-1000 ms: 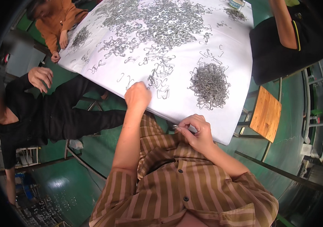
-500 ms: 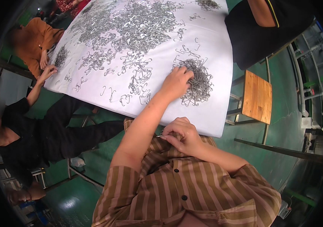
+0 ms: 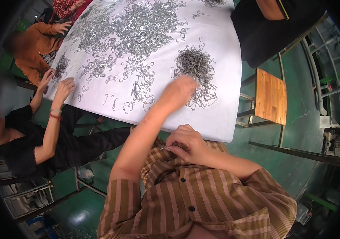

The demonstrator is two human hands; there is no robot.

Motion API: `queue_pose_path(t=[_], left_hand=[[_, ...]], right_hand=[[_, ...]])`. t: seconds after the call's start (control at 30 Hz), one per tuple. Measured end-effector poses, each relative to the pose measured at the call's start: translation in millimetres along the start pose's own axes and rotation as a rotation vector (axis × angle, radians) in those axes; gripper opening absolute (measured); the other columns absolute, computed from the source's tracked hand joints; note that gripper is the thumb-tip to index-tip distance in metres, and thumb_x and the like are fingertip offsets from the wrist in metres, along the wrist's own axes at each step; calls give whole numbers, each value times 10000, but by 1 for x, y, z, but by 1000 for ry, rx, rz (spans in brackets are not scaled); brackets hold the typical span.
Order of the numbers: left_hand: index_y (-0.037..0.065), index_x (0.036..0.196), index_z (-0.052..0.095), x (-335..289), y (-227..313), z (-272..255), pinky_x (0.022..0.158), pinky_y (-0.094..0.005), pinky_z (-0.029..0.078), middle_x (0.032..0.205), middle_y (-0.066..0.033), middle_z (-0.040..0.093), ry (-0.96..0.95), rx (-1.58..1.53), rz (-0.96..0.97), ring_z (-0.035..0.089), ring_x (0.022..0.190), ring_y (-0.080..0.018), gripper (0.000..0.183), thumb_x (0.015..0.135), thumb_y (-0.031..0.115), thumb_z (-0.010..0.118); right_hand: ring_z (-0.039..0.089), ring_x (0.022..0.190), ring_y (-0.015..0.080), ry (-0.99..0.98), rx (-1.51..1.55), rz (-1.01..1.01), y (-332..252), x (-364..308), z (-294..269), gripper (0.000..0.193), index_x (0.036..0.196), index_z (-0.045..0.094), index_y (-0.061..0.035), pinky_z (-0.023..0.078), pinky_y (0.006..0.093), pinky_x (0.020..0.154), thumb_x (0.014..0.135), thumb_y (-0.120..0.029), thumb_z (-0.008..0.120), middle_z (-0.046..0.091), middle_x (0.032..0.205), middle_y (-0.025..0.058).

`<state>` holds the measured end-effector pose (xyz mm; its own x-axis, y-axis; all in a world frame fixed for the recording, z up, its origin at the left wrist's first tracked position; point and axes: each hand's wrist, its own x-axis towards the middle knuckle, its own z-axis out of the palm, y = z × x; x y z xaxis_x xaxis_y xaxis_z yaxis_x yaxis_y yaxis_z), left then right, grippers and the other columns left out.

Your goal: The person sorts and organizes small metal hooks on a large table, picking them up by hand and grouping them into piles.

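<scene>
My left hand (image 3: 179, 92) is over the near edge of a dense pile of bent-wire metal hooks (image 3: 196, 63) on the white-covered table (image 3: 213, 123). Motion blurs its fingers, so whether they hold a hook does not show. Close to my lap, just off the table's front edge, my right hand (image 3: 188, 143) is closed, thumb and forefinger pinching a small shiny metal piece (image 3: 164, 148). Only the tip of that piece sticks out; the rest is hidden by the fingers.
A larger heap of hooks (image 3: 146, 28) spreads over the far table, with loose ones (image 3: 140, 81) trailing nearer. People sit along the left side; one hand (image 3: 63, 89) is over the table there. Another person in black (image 3: 253, 36) is at the right, beside a wooden stool (image 3: 271, 95).
My left hand has drawn back toward me from the pile's middle to its near edge. My right hand stays pinched near my lap. On the left, a neighbour's braceleted arm has come up to the table.
</scene>
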<state>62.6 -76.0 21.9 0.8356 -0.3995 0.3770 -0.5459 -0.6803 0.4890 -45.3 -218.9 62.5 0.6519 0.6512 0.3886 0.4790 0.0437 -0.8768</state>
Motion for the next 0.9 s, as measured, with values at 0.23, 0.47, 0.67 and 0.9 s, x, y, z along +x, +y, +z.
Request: queue_pose_path(t=[0.23, 0.47, 0.67, 0.9], left_hand=[[23, 881, 687, -59, 10, -8, 803, -347, 503, 953, -83, 658, -59, -26, 10, 598, 936, -267, 151, 735, 11, 649], [32, 829, 694, -62, -3, -22, 742, -384, 500, 847, -107, 619, 125, 149, -346, 586, 843, -300, 73, 793, 48, 633], [-22, 715, 669, -40, 2, 1, 701, -365, 528, 825, -162, 626, 12, 346, -322, 613, 813, -294, 85, 739, 57, 645], [28, 693, 685, -30, 6, -4, 601, -348, 549, 756, -138, 642, -113, 534, -344, 649, 730, -271, 65, 706, 49, 625]], right_hand=[[552, 726, 241, -20, -16, 18, 1, 0, -3, 190, 812, 611, -71, 410, 348, 730, 686, 19, 723, 599, 766, 41], [555, 726, 234, -60, 1, 9, 1, 7, 4, 193, 807, 608, -73, 401, 339, 716, 692, 30, 722, 607, 776, 39], [558, 722, 233, -63, -21, -11, -1, 9, 6, 176, 799, 606, -66, 397, 335, 706, 701, 22, 722, 611, 761, 42], [560, 718, 240, -54, -50, 17, 2, 7, 1, 173, 794, 604, -63, 398, 343, 695, 697, 15, 725, 604, 740, 49]])
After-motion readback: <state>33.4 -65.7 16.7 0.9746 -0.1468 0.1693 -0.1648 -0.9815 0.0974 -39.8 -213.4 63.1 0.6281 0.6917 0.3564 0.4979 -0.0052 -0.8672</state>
